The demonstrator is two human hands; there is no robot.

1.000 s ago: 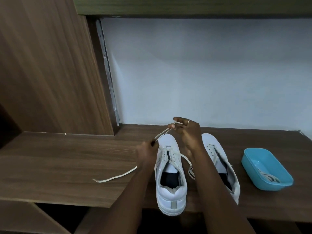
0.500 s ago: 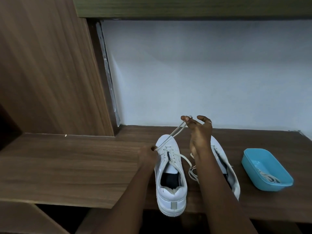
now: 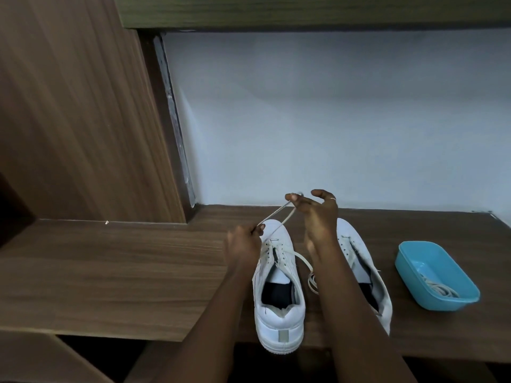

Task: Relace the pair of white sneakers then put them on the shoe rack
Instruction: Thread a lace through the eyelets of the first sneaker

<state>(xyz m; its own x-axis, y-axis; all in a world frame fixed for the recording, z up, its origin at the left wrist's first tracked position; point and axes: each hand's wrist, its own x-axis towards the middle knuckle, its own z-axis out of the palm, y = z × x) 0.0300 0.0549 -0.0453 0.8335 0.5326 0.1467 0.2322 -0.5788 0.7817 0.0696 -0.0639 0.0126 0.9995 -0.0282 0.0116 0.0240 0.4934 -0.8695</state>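
Note:
Two white sneakers stand side by side on the wooden shelf, toes toward the wall. The left sneaker (image 3: 279, 294) has a white lace (image 3: 276, 217) running up from its front eyelets. My right hand (image 3: 318, 217) is raised above the toe and pinches the lace between thumb and fingertips. My left hand (image 3: 243, 244) rests at the sneaker's left side and pinches the other strand. A loose loop of lace (image 3: 307, 269) lies between the shoes. The right sneaker (image 3: 356, 258) is partly hidden behind my right forearm.
A blue plastic tub (image 3: 434, 275) with another white lace (image 3: 439, 288) in it sits at the right on the wooden shelf (image 3: 110, 272). A wooden side panel (image 3: 69, 120) rises at the left and a white wall (image 3: 331, 120) stands behind. Dark space lies below the shelf edge.
My right hand lifted up and to the right, pulling the lace taut through the eyelet. The loose tail that lay on the shelf at the left has been drawn in.

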